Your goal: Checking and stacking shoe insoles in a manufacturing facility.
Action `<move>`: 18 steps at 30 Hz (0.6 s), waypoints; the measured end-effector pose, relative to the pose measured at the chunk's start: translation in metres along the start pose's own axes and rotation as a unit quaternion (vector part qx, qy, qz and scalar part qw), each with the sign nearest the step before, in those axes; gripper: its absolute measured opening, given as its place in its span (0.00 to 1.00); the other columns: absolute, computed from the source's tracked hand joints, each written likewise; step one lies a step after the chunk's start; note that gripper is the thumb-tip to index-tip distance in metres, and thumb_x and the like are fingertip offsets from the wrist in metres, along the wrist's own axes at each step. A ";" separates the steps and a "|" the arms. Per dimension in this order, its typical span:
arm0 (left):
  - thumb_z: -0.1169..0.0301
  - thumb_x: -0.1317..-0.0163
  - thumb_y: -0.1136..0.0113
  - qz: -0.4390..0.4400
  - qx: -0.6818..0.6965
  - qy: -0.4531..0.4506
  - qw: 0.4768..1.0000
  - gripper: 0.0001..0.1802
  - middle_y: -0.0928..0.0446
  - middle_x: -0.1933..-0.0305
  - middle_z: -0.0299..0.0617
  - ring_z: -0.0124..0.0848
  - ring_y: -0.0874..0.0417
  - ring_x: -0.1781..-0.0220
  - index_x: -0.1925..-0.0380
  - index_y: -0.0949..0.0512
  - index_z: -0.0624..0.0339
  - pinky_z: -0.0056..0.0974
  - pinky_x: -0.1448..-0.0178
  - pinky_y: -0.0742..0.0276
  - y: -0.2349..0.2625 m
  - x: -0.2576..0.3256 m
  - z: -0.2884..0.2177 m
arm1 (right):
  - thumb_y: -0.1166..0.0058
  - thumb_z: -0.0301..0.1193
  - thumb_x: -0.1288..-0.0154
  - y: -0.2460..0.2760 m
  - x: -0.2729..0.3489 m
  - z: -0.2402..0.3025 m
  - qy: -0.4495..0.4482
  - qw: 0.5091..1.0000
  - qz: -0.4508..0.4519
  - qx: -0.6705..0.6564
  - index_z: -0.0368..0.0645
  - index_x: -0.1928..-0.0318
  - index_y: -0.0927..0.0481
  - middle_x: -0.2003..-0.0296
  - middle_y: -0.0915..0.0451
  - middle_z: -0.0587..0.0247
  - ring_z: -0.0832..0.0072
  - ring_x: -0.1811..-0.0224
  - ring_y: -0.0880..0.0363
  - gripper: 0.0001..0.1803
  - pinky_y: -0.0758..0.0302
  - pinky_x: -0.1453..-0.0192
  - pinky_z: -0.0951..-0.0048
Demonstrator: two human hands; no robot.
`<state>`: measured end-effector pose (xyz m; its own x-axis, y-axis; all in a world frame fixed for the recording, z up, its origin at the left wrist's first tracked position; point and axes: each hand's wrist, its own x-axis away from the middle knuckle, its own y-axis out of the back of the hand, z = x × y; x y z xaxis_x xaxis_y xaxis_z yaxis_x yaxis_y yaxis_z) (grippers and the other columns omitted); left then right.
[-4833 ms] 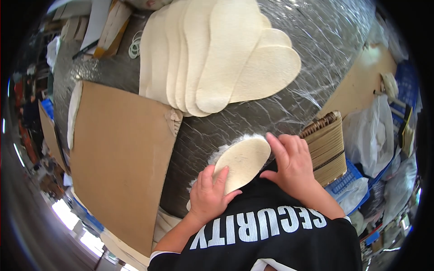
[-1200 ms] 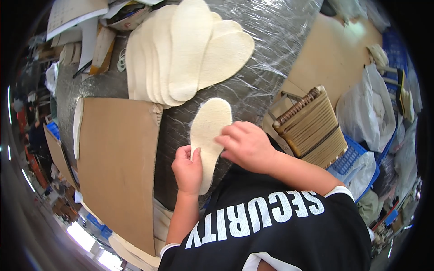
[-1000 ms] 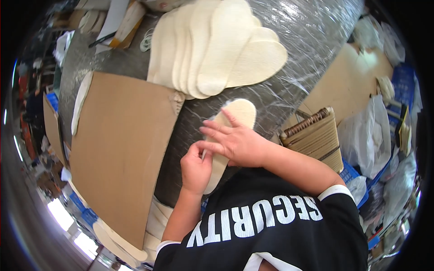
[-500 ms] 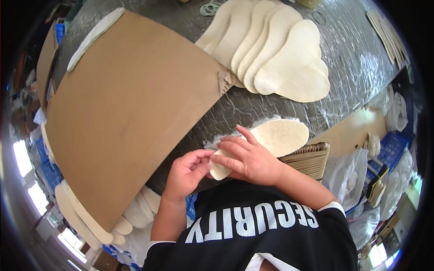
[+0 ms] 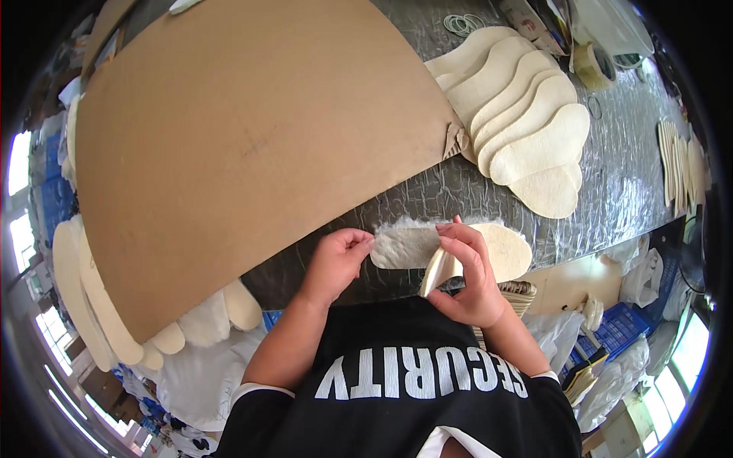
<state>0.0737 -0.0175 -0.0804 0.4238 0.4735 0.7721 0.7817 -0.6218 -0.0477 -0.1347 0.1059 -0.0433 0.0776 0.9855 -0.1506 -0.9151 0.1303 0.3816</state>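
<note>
two hands [image 5: 475, 284], possibly two handled insoles [image 5: 508, 250], at least six fanned insoles [image 5: 544, 146], one cardboard sheet [image 5: 259, 130], one tape roll [image 5: 588, 69]

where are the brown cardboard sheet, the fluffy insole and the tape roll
Brown cardboard sheet [image 5: 259, 153], head view: middle of its face
Fluffy insole [image 5: 403, 247], head view: its exposed grey fleece
Tape roll [image 5: 590, 66], head view: its outer side

Bright and fairly even mid-frame, with soft shading only. Blown out white at left-side windows [image 5: 21, 164] and right-side windows [image 5: 691, 366]. Streaked with glare across plastic-wrapped bench [image 5: 626, 175], strongest toward right. Reasonably sharp on left hand [image 5: 334, 266] and right hand [image 5: 473, 286]. Bowed by fisheye, noticeably along cardboard sheet [image 5: 267, 145]. Softer and cluttered near rim; black in corners, bluish fringe lower left.
</note>
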 end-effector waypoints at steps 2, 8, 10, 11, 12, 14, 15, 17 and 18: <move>0.71 0.34 0.40 -0.001 -0.009 -0.022 1.000 0.09 0.22 0.69 0.33 0.18 0.29 0.78 0.60 0.21 0.66 0.25 0.74 0.32 -0.004 0.002 0.000 | 0.30 0.21 0.61 0.000 0.001 0.000 -0.004 1.000 0.003 0.006 0.43 0.37 0.36 0.45 0.32 0.44 0.48 0.41 0.31 0.46 0.42 0.29 0.42; 0.67 0.32 0.42 0.036 0.096 -0.060 0.993 0.09 0.25 0.72 0.30 0.17 0.29 0.76 0.60 0.22 0.61 0.24 0.73 0.34 -0.011 0.007 0.006 | 0.29 0.21 0.62 0.001 0.002 0.003 -0.009 0.999 0.008 0.036 0.43 0.37 0.36 0.45 0.33 0.43 0.48 0.41 0.30 0.47 0.39 0.30 0.47; 0.65 0.31 0.42 0.048 0.177 -0.018 0.983 0.10 0.25 0.72 0.30 0.18 0.28 0.76 0.59 0.22 0.60 0.24 0.73 0.34 -0.014 0.010 0.001 | 0.29 0.20 0.62 0.001 0.002 0.003 -0.013 0.999 -0.003 0.039 0.43 0.37 0.36 0.44 0.33 0.43 0.48 0.41 0.30 0.47 0.37 0.31 0.48; 0.64 0.31 0.43 0.040 0.202 -0.006 0.979 0.10 0.25 0.73 0.30 0.18 0.28 0.76 0.59 0.22 0.60 0.24 0.73 0.34 -0.015 0.011 0.000 | 0.29 0.20 0.62 0.001 0.002 0.004 -0.012 0.999 -0.003 0.039 0.43 0.37 0.36 0.44 0.33 0.43 0.48 0.41 0.30 0.47 0.37 0.31 0.48; 0.64 0.30 0.44 0.033 0.227 0.007 0.973 0.11 0.25 0.73 0.30 0.19 0.27 0.75 0.59 0.23 0.60 0.24 0.73 0.34 -0.016 0.012 0.000 | 0.29 0.20 0.61 0.001 0.002 0.004 -0.019 0.999 -0.005 0.044 0.43 0.37 0.36 0.44 0.34 0.43 0.48 0.41 0.31 0.47 0.35 0.32 0.50; 0.63 0.31 0.42 0.045 0.227 0.013 0.973 0.11 0.25 0.73 0.30 0.19 0.27 0.75 0.61 0.22 0.60 0.24 0.72 0.32 -0.014 0.010 0.006 | 0.29 0.20 0.61 0.001 0.003 0.005 -0.025 0.998 -0.008 0.050 0.44 0.37 0.35 0.43 0.34 0.43 0.47 0.40 0.31 0.46 0.33 0.34 0.51; 0.63 0.32 0.41 0.057 0.226 0.020 0.972 0.11 0.24 0.73 0.31 0.18 0.27 0.75 0.62 0.22 0.61 0.24 0.71 0.30 -0.013 0.009 0.009 | 0.28 0.21 0.61 0.001 0.003 0.005 -0.029 0.998 -0.006 0.053 0.44 0.37 0.35 0.43 0.34 0.44 0.47 0.40 0.31 0.47 0.31 0.35 0.52; 0.64 0.32 0.42 0.069 0.226 0.016 0.972 0.11 0.24 0.72 0.31 0.19 0.27 0.75 0.61 0.22 0.61 0.25 0.71 0.32 -0.015 0.008 0.010 | 0.28 0.21 0.61 0.001 0.003 0.006 -0.034 0.998 -0.005 0.057 0.44 0.37 0.35 0.43 0.34 0.44 0.46 0.40 0.31 0.47 0.30 0.36 0.54; 0.64 0.32 0.42 0.079 0.226 0.013 0.971 0.10 0.25 0.71 0.32 0.20 0.28 0.75 0.61 0.23 0.60 0.25 0.71 0.33 -0.016 0.007 0.011 | 0.28 0.21 0.61 0.001 0.003 0.005 -0.036 0.998 -0.007 0.057 0.44 0.37 0.35 0.43 0.34 0.44 0.46 0.40 0.31 0.47 0.29 0.37 0.54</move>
<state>0.0691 0.0024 -0.0809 0.5483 0.3748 0.7476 0.8309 -0.3451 -0.4365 -0.1331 0.1100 -0.0386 0.1215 0.9882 -0.0929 -0.8626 0.1514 0.4826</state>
